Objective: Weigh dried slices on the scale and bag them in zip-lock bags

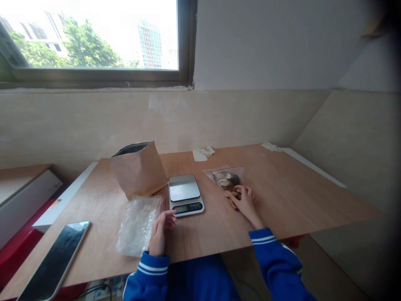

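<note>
A white kitchen scale (184, 188) with a silver plate and a dark display lies at the middle of the table. My left hand (161, 228) rests by its front left corner, fingers stretched out and holding nothing, a fingertip at the scale's edge. Beside that hand is a stack of clear zip bags (136, 225). My right hand (246, 202) has thumb and fingers around some small brown pieces (232, 202) on the tabletop. Just behind them lies a clear zip bag (237, 170) holding several pale and dark dried pieces, whose kind I cannot make out.
A brown paper bag (139, 169) stands with its mouth up, left of the scale. A phone (56, 259) lies at the table's near left. White paper (199, 156) and crumpled tissue (271, 147) are at the back edge. The wall and window (94, 37) rise behind.
</note>
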`<state>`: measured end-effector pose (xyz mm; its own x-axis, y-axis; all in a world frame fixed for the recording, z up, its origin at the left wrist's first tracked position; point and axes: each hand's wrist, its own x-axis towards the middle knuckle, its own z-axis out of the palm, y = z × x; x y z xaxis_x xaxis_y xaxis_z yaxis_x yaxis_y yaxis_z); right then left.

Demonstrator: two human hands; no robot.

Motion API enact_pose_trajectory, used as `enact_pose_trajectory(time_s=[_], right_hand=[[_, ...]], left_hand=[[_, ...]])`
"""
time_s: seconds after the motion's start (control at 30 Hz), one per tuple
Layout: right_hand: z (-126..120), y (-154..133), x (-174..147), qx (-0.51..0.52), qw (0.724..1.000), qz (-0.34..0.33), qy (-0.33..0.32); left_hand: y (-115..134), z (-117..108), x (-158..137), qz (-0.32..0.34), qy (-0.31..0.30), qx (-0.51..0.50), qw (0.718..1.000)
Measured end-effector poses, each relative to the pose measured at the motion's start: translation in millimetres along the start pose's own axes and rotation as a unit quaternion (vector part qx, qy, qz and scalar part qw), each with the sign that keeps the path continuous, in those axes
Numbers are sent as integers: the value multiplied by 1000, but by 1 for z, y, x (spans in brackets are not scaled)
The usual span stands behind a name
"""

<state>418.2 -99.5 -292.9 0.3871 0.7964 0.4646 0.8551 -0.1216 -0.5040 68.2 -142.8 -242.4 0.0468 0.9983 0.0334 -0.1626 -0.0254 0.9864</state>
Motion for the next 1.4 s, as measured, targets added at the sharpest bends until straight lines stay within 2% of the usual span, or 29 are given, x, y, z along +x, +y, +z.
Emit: enact_pose_trajectory(time_s=[0.23,0.4,0.5,0.63,0.73,0.8,0.87,0.93,1.03,1.1,1.17,1.27,1.33,1.4], right_hand=[[-2,18,4,53,997,-38,39],[-5,20,7,109,989,-13,95],[-9,10,13,167,979,14,113],[-10,-31,27,239,966,18,98],[-2,-86,37,276,960,-24,40],[10,-126,39,288,954,-77,-27],[25,-162,37,254,954,-139,-79],[41,-190,32,184,962,-167,-112],[54,-206,24,102,972,-169,-125],[51,-200,22,98,979,-159,-83],[40,-181,22,114,983,-141,-14],[17,-131,22,112,986,-100,76],[5,-93,16,63,991,-63,96],[1,-59,4,12,995,-31,91]], left_hand=[[-1,0,-2,-3,-18,11,1000],[-1,0,-2,-1,-25,12,1000],[1,2,-2,-5,-23,8,1000],[3,3,-3,-5,-21,8,1000],[3,3,-3,-3,-24,8,1000],[3,4,-4,-3,-24,8,1000],[3,4,-4,-7,-24,9,1000],[4,4,-5,-11,-26,10,1000],[5,5,-5,-8,-30,11,999],[6,6,-5,-8,-31,14,999],[7,6,-5,-9,-32,19,999],[9,6,-6,-12,-36,26,999],[10,6,-7,-14,-35,29,999],[10,6,-7,-15,-31,32,999]])
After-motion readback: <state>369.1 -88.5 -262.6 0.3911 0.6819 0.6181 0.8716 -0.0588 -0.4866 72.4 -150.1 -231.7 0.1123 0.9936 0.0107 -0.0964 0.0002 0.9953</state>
